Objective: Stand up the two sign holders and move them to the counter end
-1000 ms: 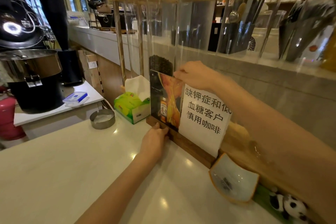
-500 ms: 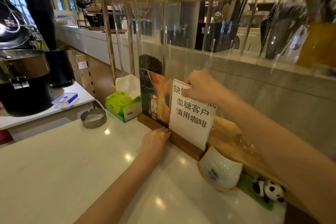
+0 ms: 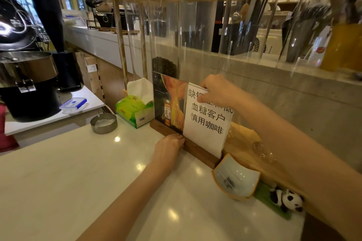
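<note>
Upright at the counter's far side, two sign holders share a wooden base. The right hand pinches the white sign's top; the left hand grips the base. Tugging the sheet alone could likely tip both signs onto the tissue box.

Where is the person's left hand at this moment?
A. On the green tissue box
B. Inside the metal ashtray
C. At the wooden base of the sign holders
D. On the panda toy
C: the left hand presses against the front edge of the wooden base, while the right hand pinches the top of the white paper sign.
</note>
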A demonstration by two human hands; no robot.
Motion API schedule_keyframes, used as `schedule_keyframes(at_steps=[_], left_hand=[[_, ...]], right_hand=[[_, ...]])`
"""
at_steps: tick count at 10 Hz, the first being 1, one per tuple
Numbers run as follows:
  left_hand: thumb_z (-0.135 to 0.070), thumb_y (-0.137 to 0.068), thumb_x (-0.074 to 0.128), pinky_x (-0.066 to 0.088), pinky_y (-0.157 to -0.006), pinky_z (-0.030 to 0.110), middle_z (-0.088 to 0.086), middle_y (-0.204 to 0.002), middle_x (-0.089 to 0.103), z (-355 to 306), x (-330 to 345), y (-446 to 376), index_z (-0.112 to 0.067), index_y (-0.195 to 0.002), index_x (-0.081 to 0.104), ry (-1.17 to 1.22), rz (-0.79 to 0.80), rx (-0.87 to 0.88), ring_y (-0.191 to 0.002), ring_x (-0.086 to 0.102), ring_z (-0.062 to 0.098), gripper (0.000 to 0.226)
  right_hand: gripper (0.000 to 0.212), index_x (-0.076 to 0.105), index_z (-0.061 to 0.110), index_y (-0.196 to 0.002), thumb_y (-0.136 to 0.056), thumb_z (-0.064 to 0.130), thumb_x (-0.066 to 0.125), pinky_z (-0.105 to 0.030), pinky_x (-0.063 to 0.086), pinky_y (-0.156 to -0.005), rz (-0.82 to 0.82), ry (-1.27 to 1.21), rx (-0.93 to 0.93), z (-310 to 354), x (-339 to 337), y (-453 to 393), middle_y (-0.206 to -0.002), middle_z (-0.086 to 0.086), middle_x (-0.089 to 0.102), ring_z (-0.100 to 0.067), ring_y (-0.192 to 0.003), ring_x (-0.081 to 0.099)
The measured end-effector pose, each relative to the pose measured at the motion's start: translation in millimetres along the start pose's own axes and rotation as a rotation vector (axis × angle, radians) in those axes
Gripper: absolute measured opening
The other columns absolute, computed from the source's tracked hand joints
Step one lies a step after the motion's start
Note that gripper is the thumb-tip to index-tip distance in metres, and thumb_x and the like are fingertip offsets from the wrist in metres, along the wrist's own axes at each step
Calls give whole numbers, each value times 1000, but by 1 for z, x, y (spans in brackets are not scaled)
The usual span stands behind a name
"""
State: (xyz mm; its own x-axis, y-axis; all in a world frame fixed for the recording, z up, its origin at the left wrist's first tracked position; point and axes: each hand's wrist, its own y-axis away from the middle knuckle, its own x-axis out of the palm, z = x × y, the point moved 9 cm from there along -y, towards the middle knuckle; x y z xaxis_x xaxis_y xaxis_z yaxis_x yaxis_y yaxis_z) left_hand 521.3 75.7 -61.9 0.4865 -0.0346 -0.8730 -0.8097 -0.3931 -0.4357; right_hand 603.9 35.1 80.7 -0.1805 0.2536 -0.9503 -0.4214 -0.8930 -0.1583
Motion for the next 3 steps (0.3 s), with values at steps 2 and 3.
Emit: schedule_keyframes(at_steps=[2,3], left_hand=[[-28,-87,52,38,-103,35,8,-136,48,3,3,11,-16,-130,42,59,280,-66,-126,41,24,46],[-34,-86,53,36,-105,37,9,-142,41,19,-21,19,-17,-137,29,182,219,-190,-128,40,24,59]], right_hand=[[43,51,5,-114,-92,40,40,-36,46,-70,14,224,38,10,-3,10,-109,-16,63,-25,-86,57],[49,39,11,-131,-91,41,42,-38,44,-84,-184,141,-117,39,-12,22,-128,-12,54,-28,-110,53]])
